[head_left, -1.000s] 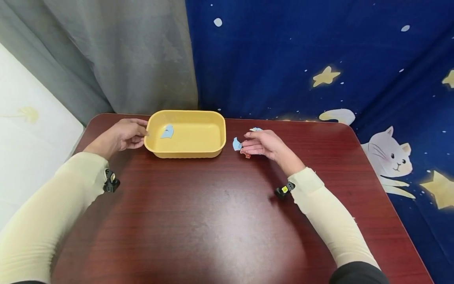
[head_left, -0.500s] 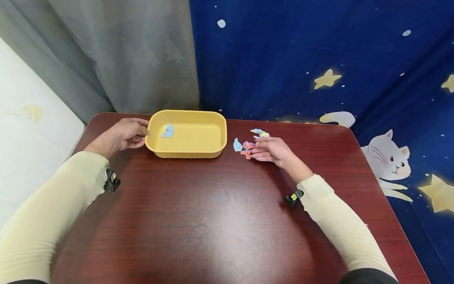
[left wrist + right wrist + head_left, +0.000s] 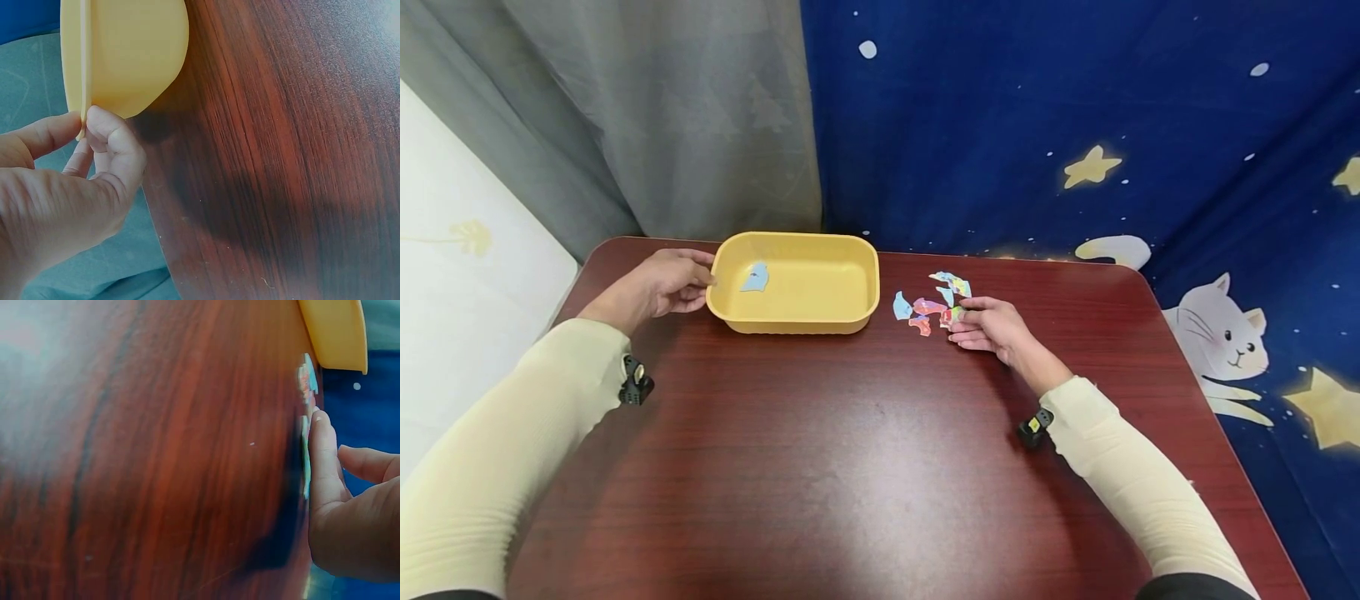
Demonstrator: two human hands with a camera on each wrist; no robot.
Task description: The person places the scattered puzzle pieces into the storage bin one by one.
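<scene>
A yellow plastic bin (image 3: 790, 325) stands near the table's back edge. On its floor lies one light blue puzzle piece (image 3: 756, 277). My left hand (image 3: 670, 283) pinches the bin's left rim between thumb and fingers, as the left wrist view shows closely. Right of the bin, several flat, irregular printed pieces lie loosely together: a light blue piece (image 3: 902, 307), a pink-purple piece (image 3: 928, 307), an orange-red piece (image 3: 921, 325), and blue-and-yellow pieces (image 3: 953, 283) behind. My right hand (image 3: 992, 329) has its fingers extended over a red-and-green piece (image 3: 947, 318), partly hiding it; the thumb stands apart (image 3: 365, 464).
The dark red-brown wooden table (image 3: 820, 442) extends toward me in front of the bin. Behind it hang a grey curtain (image 3: 700, 125) and a blue curtain with stars (image 3: 962, 125). A white panel (image 3: 467, 250) is at the left.
My right hand has drawn back rightward and toward me, uncovering the pink-purple, blue-and-yellow and red-and-green pieces. The left hand and the bin have stayed in place.
</scene>
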